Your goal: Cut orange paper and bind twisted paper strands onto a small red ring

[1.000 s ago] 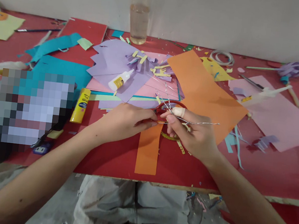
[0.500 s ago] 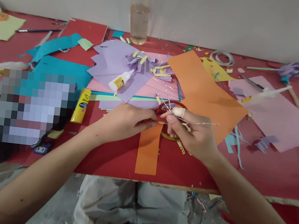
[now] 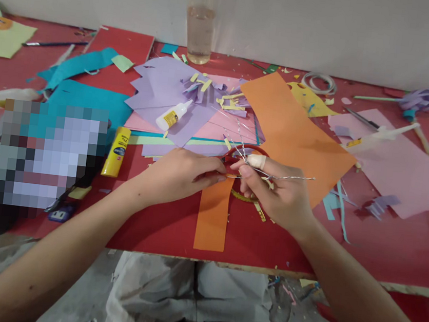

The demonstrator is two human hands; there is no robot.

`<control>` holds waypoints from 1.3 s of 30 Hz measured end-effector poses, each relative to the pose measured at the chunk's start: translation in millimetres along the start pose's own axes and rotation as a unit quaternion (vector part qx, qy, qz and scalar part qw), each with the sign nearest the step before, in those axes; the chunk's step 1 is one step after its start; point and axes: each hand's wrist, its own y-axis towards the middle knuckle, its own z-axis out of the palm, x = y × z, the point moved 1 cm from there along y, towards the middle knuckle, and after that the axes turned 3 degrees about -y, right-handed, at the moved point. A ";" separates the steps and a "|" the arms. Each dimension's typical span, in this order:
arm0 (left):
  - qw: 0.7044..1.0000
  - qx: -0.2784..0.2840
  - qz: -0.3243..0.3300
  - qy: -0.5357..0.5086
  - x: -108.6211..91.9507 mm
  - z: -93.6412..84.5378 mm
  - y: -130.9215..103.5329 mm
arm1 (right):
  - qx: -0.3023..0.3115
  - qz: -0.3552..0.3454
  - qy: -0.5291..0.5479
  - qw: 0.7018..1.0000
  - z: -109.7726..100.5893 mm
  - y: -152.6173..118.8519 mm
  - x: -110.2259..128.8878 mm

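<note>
Twisted silvery wire (image 3: 292,177) with several thin strands is pinched between the thumb and fingers of my right hand (image 3: 282,192), which has a bandage on one finger. My left hand (image 3: 182,175) is closed at the top end of an orange paper strip (image 3: 212,217); its fingertips pinch at the strip and a thin wire end beside it. The strip hangs down toward the table's front edge. Behind both hands lie red-handled scissors (image 3: 260,150), partly hidden by my fingers.
On the red table (image 3: 144,230) are a yellow glue stick (image 3: 116,152), a small glue bottle (image 3: 173,116), purple paper (image 3: 165,83), a large orange sheet (image 3: 291,128) and pink paper (image 3: 403,167). A bottle of liquid (image 3: 199,35) stands against the wall.
</note>
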 end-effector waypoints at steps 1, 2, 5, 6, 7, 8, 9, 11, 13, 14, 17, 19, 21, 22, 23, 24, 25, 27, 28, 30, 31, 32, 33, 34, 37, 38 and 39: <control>1.000 -0.001 0.000 0.001 -0.2 0.0 -0.1 | 0.000 0.000 -0.002 1.000 0.0 0.0 0.1; 1.000 0.000 0.000 0.002 -0.4 0.2 -0.2 | 0.000 0.000 -0.003 1.000 -0.1 0.0 0.2; 1.000 0.003 -0.003 0.007 -0.7 0.8 -0.6 | 0.001 0.005 -0.006 1.000 -0.3 -0.2 0.2; 1.000 0.005 -0.004 0.009 -0.6 1.0 -0.7 | 0.002 0.006 -0.005 1.000 -0.3 -0.4 0.1; 1.000 0.006 -0.004 0.012 -0.5 1.2 -0.8 | 0.001 0.006 -0.005 1.000 -0.3 -0.5 0.0; 1.000 0.008 -0.004 0.017 -0.3 1.4 -0.8 | 0.001 0.007 -0.005 1.000 -0.3 -0.6 -0.2; 1.000 0.008 -0.002 0.023 -0.1 1.5 -0.8 | 0.001 0.008 -0.004 1.000 -0.3 -0.8 -0.4; 0.999 0.013 0.000 0.037 0.2 1.5 -0.5 | 0.003 0.010 -0.001 1.000 0.0 -1.1 -0.8; 0.999 0.022 -0.001 0.043 0.5 1.6 -0.2 | 0.004 0.010 0.005 1.000 0.4 -1.2 -1.1; 0.999 0.025 -0.004 0.043 0.6 1.7 -0.1 | 0.005 0.009 0.007 1.000 0.5 -1.3 -1.1; 0.999 0.026 -0.009 0.040 0.7 1.8 0.0 | 0.007 0.007 0.008 1.000 0.9 -1.4 -1.1; 0.999 0.025 -0.008 0.039 0.7 2.0 -0.1 | 0.008 0.010 0.007 1.000 1.0 -1.4 -1.1; 0.999 0.026 -0.005 0.038 0.5 2.1 -0.1 | 0.005 0.012 0.007 1.000 1.0 -1.5 -0.9; 0.999 0.026 -0.003 0.038 0.4 2.0 -0.1 | 0.004 0.012 0.006 1.000 1.0 -1.4 -0.8; 0.999 0.025 -0.002 0.039 0.3 1.9 -0.1 | 0.004 0.012 0.005 1.000 0.9 -1.4 -0.7; 0.999 0.023 -0.001 0.040 0.1 1.8 -0.1 | 0.005 0.012 0.004 1.000 0.9 -1.2 -0.6; 0.999 0.022 -0.002 0.040 0.0 1.7 -0.1 | 0.006 0.012 0.002 1.000 0.8 -1.1 -0.5; 0.999 0.022 -0.004 0.041 -0.1 1.7 -0.1 | 0.008 0.009 0.000 1.000 0.5 -0.8 -0.2; 0.999 0.024 -0.005 0.040 -0.1 1.8 -0.1 | 0.009 0.007 -0.001 1.000 0.4 -0.6 -0.2; 0.999 0.027 -0.006 0.039 0.0 2.0 0.0 | 0.009 0.002 0.001 1.000 0.2 -0.4 -0.3; 0.999 0.027 -0.005 0.039 0.1 2.1 0.1 | 0.009 0.000 0.002 1.000 0.2 -0.3 -0.4; 0.999 0.026 -0.006 0.039 0.3 2.0 0.2 | 0.008 -0.002 0.003 1.000 0.2 -0.4 -0.7; 0.999 0.025 -0.006 0.039 0.4 1.8 0.3 | 0.007 -0.002 0.002 1.000 0.3 -0.4 -0.9; 0.999 0.023 -0.006 0.040 0.5 1.6 0.3 | 0.006 -0.002 0.002 1.000 0.4 -0.5 -1.2; 0.999 0.017 -0.006 0.038 1.0 1.0 0.2 | 0.005 -0.001 0.004 1.000 0.8 -0.7 -1.8; 0.999 0.015 -0.005 0.036 1.1 1.0 0.1 | 0.004 -0.001 0.006 1.000 0.8 -0.7 -1.8; 0.999 0.014 -0.003 0.033 1.2 1.0 0.0 | 0.003 -0.001 0.008 1.000 0.7 -0.6 -1.8</control>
